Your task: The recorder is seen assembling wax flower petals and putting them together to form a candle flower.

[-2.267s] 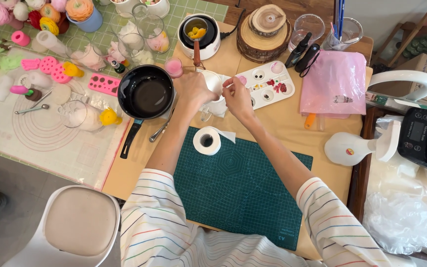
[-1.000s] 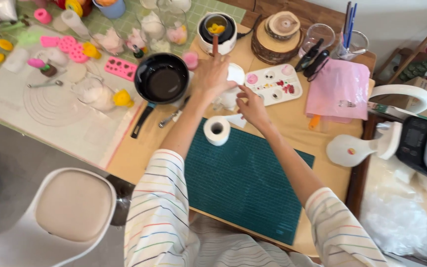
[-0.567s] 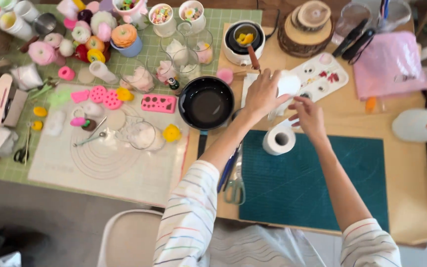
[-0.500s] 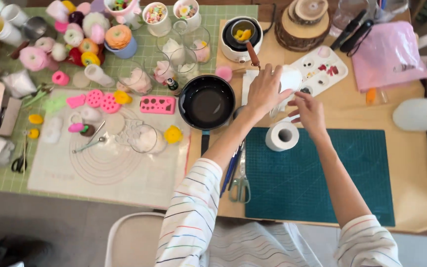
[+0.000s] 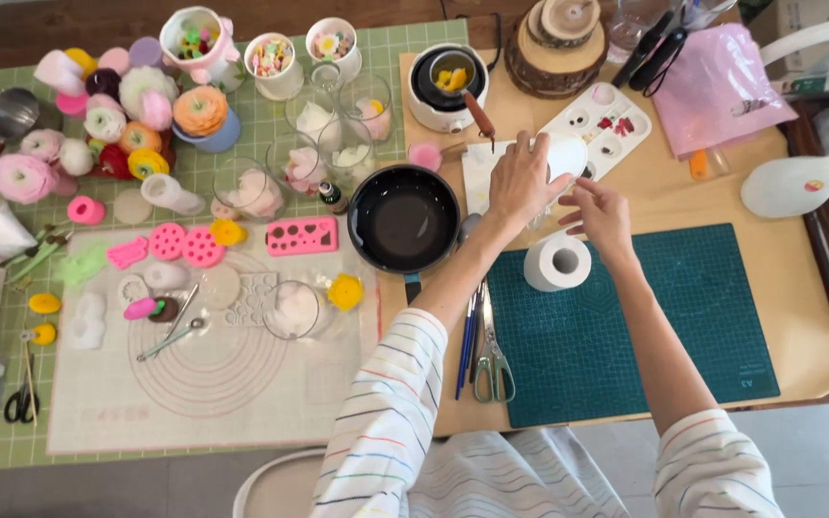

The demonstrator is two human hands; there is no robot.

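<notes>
White round disc [image 5: 568, 153] over white paint palette [image 5: 599, 123], pinned flat by my left hand [image 5: 520, 182], fingers spread; my right hand [image 5: 602, 213] beside, fingers narrow, pinching disc edge to steady it.

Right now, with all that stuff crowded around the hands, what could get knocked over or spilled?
1. The left hand reaches right past the black pan; its forearm could bump the pan.
2. The small melting pot holds yellow pieces, and its wooden-handled tool sticks out toward the hands; a snag might tip it.
3. The right hand sits just above the paper roll, which could get nudged and roll away.
</notes>
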